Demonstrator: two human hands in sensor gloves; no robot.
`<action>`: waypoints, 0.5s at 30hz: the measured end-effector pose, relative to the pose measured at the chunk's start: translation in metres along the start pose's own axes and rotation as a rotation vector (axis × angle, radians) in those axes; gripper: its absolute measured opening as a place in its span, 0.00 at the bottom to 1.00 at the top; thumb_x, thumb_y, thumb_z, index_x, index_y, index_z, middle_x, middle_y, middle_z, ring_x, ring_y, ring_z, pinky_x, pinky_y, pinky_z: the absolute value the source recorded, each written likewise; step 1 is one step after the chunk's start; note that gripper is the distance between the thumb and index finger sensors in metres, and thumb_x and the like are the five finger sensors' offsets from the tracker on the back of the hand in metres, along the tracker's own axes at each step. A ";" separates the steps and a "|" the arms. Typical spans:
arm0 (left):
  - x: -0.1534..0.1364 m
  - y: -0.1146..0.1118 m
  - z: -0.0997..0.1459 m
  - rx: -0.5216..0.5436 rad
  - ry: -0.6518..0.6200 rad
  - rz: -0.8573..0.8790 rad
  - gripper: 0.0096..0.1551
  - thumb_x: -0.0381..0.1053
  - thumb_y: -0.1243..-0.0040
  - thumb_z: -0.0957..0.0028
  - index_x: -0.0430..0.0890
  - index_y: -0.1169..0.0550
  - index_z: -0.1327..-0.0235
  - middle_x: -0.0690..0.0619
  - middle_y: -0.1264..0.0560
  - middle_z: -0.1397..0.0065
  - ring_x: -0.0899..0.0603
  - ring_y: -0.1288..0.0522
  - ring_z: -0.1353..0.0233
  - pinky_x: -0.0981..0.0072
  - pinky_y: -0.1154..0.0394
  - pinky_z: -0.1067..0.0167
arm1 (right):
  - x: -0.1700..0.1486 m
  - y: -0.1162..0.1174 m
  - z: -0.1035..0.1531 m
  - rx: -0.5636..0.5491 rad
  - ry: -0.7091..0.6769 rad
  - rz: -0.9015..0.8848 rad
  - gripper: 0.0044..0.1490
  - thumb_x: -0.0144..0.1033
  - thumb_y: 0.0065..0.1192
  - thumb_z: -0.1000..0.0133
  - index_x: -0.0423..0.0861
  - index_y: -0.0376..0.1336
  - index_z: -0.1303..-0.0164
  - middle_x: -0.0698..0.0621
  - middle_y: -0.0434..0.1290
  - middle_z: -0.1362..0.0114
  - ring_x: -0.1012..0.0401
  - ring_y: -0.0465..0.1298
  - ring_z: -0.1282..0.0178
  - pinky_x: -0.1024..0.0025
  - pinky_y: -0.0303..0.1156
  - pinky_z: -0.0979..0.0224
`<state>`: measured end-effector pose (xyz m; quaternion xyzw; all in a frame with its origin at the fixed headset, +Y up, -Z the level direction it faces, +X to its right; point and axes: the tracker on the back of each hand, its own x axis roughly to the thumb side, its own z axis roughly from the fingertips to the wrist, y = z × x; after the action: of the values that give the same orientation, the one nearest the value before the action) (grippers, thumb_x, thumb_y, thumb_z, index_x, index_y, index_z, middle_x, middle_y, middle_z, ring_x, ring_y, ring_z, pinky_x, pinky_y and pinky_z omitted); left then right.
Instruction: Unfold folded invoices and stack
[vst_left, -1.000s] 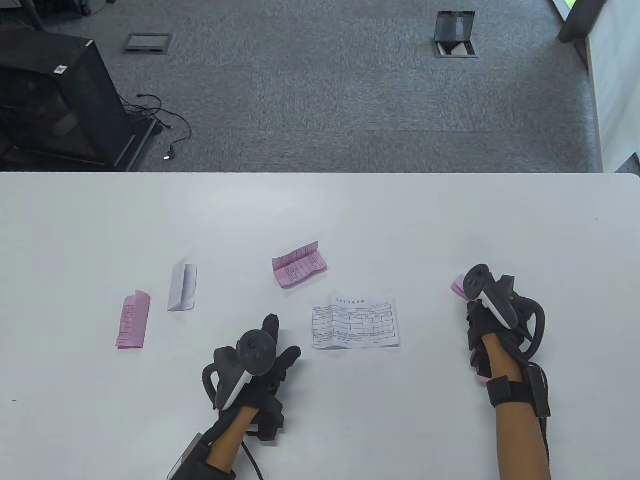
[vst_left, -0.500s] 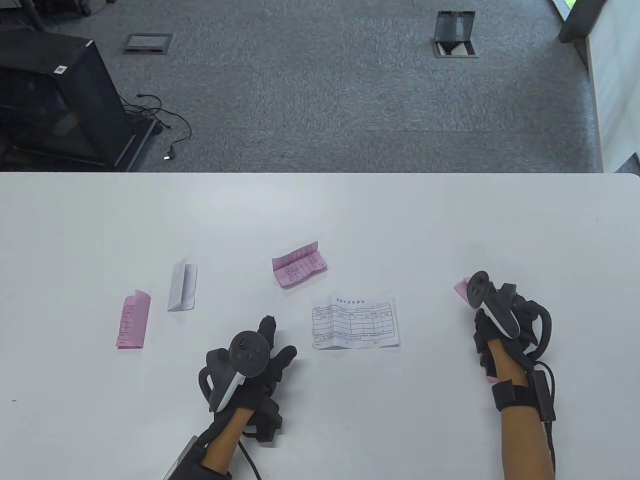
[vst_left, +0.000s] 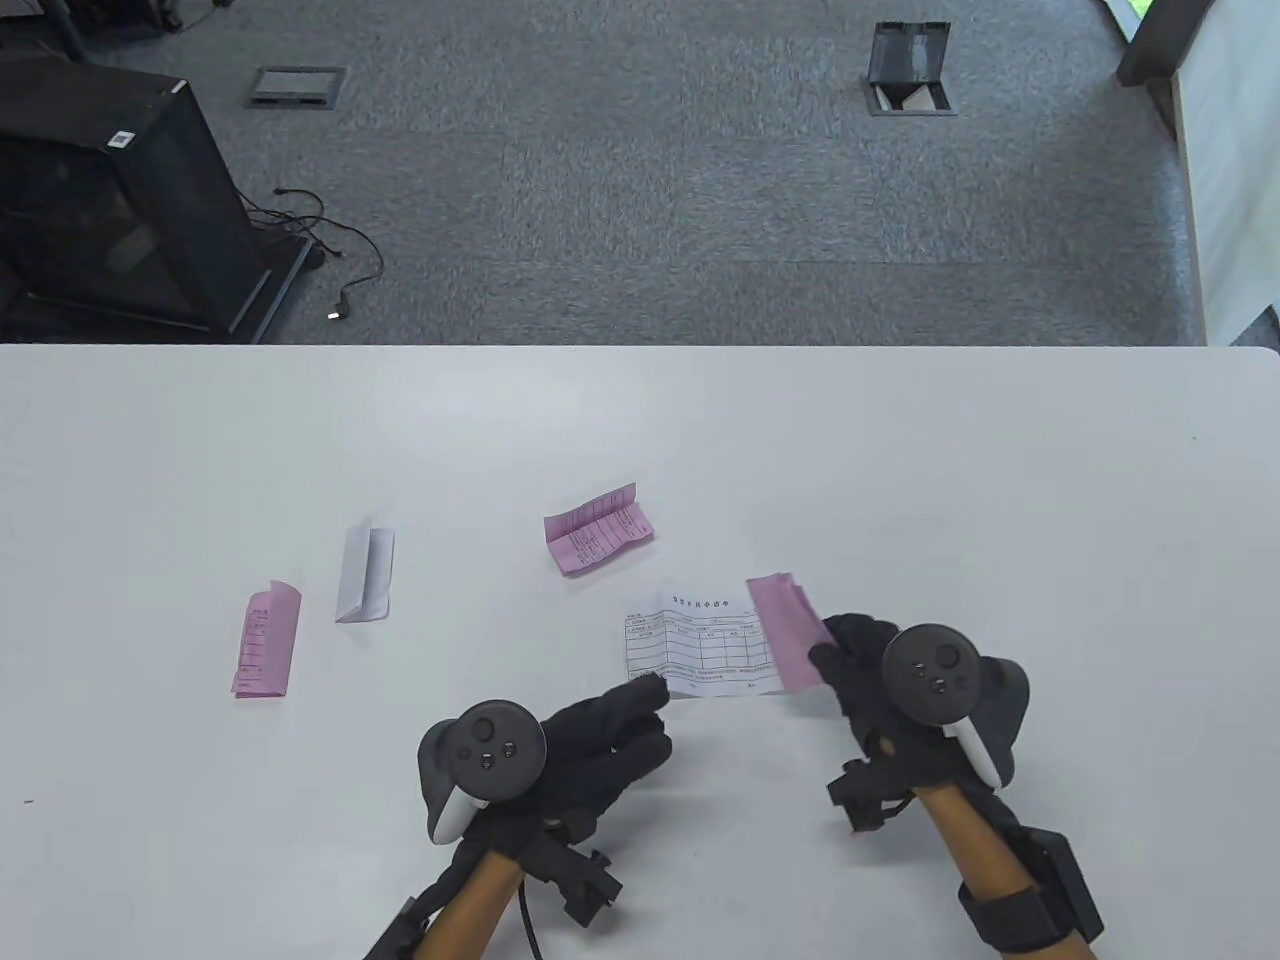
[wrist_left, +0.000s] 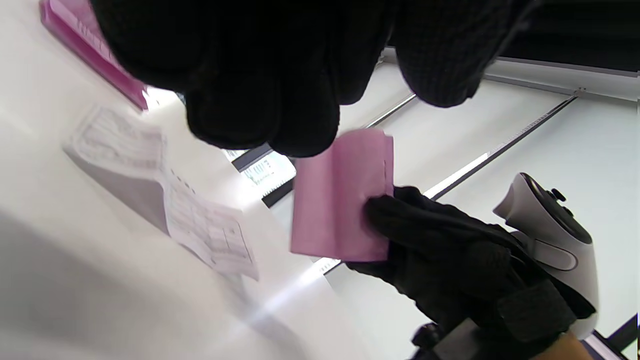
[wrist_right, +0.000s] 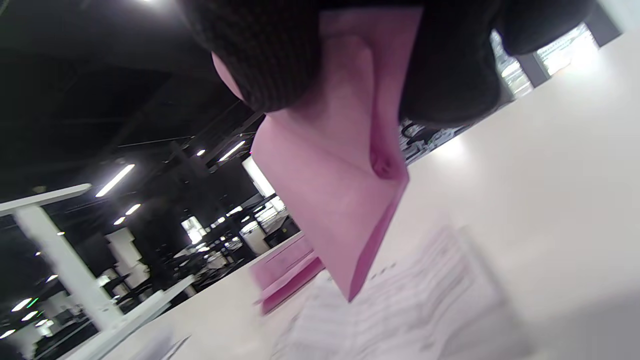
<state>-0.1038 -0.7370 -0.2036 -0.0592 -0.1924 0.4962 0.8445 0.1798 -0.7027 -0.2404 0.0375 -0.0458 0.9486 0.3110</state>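
Observation:
My right hand pinches a folded pink invoice and holds it above the right end of the unfolded white invoice, which lies flat on the table. The pink slip shows in the left wrist view and in the right wrist view, still folded. My left hand is empty, fingers stretched toward the white invoice's lower left corner, just short of it.
Three more folded invoices lie on the white table: a pink one behind the white sheet, a white one to the left, and a pink one at far left.
My right hand has carried the folded pink invoice left from the table's right side to over the white sheet. My left hand has turned and reached right toward the sheet.

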 end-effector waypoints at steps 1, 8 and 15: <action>0.001 -0.004 0.001 -0.021 0.012 0.026 0.37 0.60 0.35 0.49 0.46 0.27 0.28 0.43 0.16 0.37 0.38 0.20 0.42 0.52 0.23 0.47 | 0.004 0.007 0.003 0.026 -0.015 -0.020 0.22 0.43 0.66 0.50 0.50 0.69 0.47 0.50 0.78 0.47 0.51 0.79 0.48 0.42 0.64 0.29; -0.013 -0.023 0.004 -0.071 0.151 0.214 0.46 0.60 0.36 0.48 0.41 0.37 0.21 0.36 0.26 0.25 0.32 0.26 0.34 0.46 0.26 0.41 | 0.007 0.052 0.014 0.229 0.002 -0.318 0.22 0.45 0.67 0.51 0.53 0.68 0.48 0.51 0.78 0.46 0.51 0.78 0.46 0.41 0.63 0.29; -0.021 -0.034 0.005 -0.097 0.164 0.329 0.48 0.61 0.36 0.48 0.42 0.40 0.20 0.34 0.31 0.23 0.30 0.30 0.30 0.42 0.30 0.37 | 0.014 0.064 0.022 0.312 -0.036 -0.412 0.23 0.48 0.65 0.51 0.53 0.68 0.48 0.50 0.77 0.45 0.50 0.78 0.44 0.40 0.63 0.29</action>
<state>-0.0875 -0.7730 -0.1947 -0.1706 -0.1342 0.6114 0.7610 0.1319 -0.7483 -0.2210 0.1103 0.1042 0.8600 0.4872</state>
